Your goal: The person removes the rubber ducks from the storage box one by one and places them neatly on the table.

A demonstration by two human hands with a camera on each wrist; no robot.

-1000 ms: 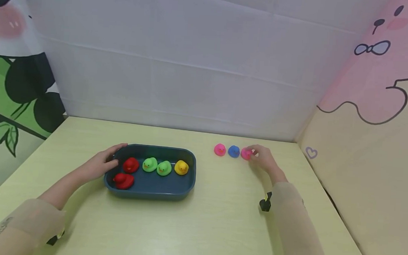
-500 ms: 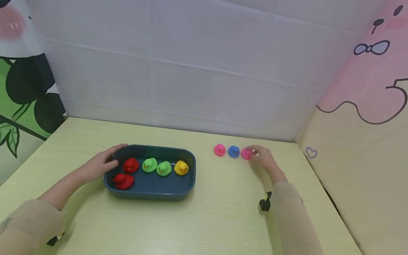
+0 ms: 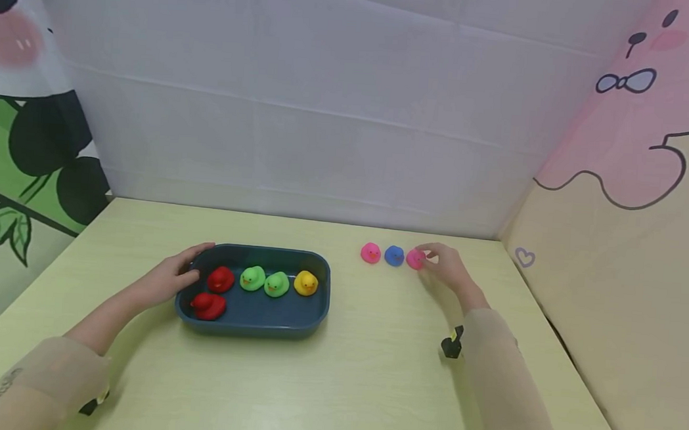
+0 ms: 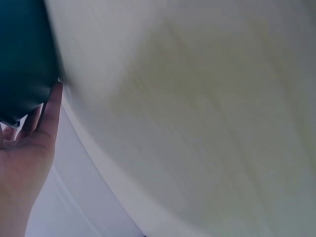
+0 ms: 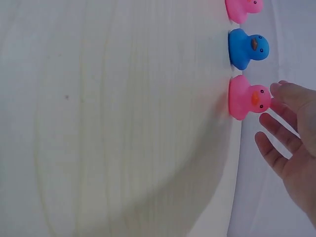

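Observation:
My left hand [image 3: 165,280] lies at the left end of a dark blue tray [image 3: 260,331], thumb at the rim. In the left wrist view its straight fingers [image 4: 52,111] lie along the tray's outer wall. Inside the tray are two red rubber ducks [image 3: 208,305], two green rubber ducks [image 3: 253,278] and a yellow rubber duck [image 3: 306,283]. My right hand [image 3: 449,269] is at a pink rubber duck [image 5: 242,98] on the table, fingertips right at its head, the other fingers loosely extended. A blue rubber duck [image 5: 242,49] and another pink rubber duck [image 3: 370,253] stand in line with it.
The pale wooden table [image 3: 333,392] ends at a white cloth backdrop [image 3: 351,110]. A panel with a pink cartoon animal [image 3: 628,127] borders the right side, and one with a panda print [image 3: 48,124] the left. Small black devices hang at both sleeves.
My right forearm has shifted very slightly to the right. Both hands, the tray and the ducks otherwise stay where they were.

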